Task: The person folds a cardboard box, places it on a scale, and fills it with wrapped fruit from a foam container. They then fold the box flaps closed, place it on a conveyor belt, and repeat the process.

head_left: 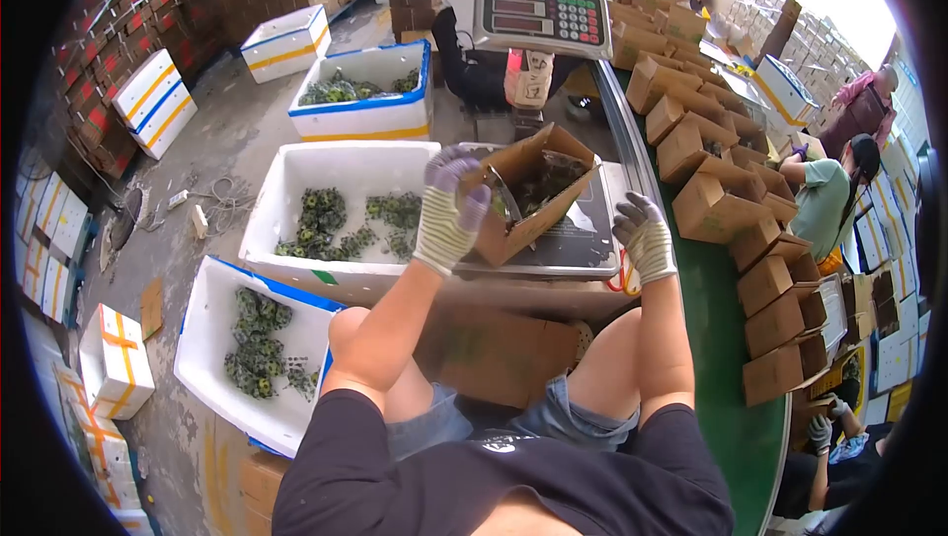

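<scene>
An opened cardboard box [538, 195] sits at an angle on the dark scale platform [578, 245], with dark contents that I cannot make out clearly. My left hand [452, 210], in a striped glove with purple fingers, is at the box's left side with bent fingers closed at its flap; the exact grip is partly hidden. To the right of the platform, my right hand [645, 237], also gloved, is raised with fingers apart and holds nothing. A white foam box [341, 156] beside my left hand contains clumps of green, netted-looking produce [321, 218].
A blue-rimmed foam box [202, 339] and another farther back [360, 121] hold similar clumps. The scale display [543, 18] stands ahead. Open cartons [726, 200] line the right side of a green belt [716, 368]. A co-worker [825, 191] is beyond them.
</scene>
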Motion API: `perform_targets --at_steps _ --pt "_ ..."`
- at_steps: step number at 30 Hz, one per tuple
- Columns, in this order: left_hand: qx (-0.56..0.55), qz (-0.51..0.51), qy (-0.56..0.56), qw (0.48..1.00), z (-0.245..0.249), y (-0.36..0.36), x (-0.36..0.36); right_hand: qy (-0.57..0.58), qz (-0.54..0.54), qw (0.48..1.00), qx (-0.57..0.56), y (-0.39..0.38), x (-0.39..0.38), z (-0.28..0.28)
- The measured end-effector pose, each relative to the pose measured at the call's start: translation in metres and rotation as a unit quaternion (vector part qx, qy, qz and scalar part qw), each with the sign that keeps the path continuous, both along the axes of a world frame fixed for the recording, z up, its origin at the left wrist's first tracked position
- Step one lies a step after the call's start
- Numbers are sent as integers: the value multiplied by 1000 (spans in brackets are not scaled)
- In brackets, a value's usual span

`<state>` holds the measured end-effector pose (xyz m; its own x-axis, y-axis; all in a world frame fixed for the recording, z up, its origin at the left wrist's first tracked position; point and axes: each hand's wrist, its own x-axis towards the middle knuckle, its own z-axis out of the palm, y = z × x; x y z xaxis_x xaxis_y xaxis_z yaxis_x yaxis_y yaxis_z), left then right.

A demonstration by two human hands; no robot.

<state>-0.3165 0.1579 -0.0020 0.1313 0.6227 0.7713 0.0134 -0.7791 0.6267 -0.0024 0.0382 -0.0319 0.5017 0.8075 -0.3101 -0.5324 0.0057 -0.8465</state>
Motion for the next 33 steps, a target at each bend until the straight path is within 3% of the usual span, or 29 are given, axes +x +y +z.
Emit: perform_targets --at_steps 2,4,5,10,33 --pt "2 -6 11 1000 -8 14 -3 18 -89 995 28 8 23 -19" --pt "-108 -46 -74 990 7 1 -7 -1 -94 991 97 1 16 -12" --pt "-119 -13 -67 990 4 4 -9 10 -115 991 71 3 13 -7" --pt "-207 -36 -164 964 -20 17 -11 20 -110 991 77 6 5 -7" --pt "-291 -70 -222 928 -21 19 -28 32 -76 994 75 9 -11 -14"
